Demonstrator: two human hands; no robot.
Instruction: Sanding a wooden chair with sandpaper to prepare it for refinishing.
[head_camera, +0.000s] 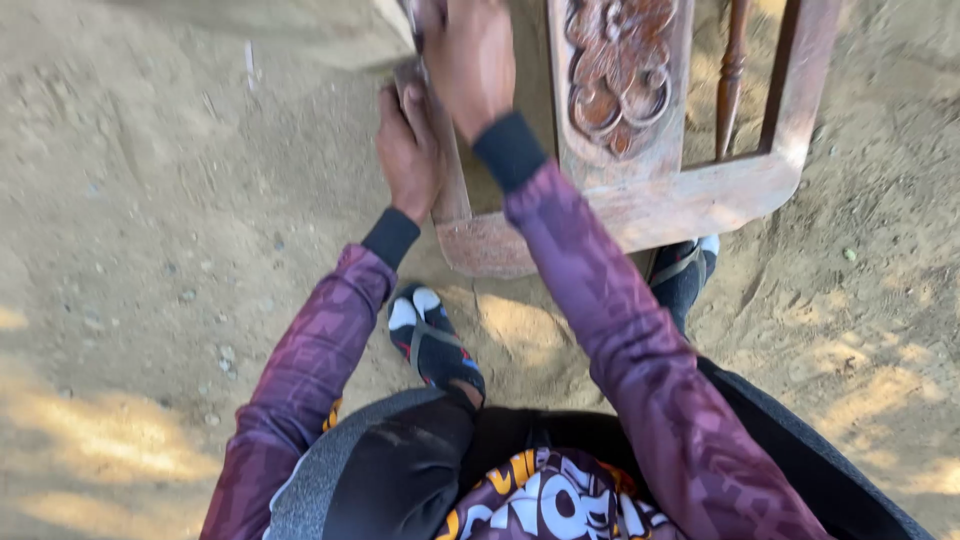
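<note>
A: What lies closest?

B: A sandalled foot (433, 340) on loose, pebbly sand (150, 250), with open ground wide to the left and beyond the frame's far side.

A: And the piece itself?

B: A reddish wooden frame (640, 200) standing on the sand, rounded at its near corner, with a carved floral panel (620, 70) and a turned spindle (733, 75).

A: The hands?

B: The left hand (408, 150) is clamped on the frame's left upright. The right hand (468, 55), above it, presses a partly hidden tool against the same upright; I cannot tell its grip.
</note>
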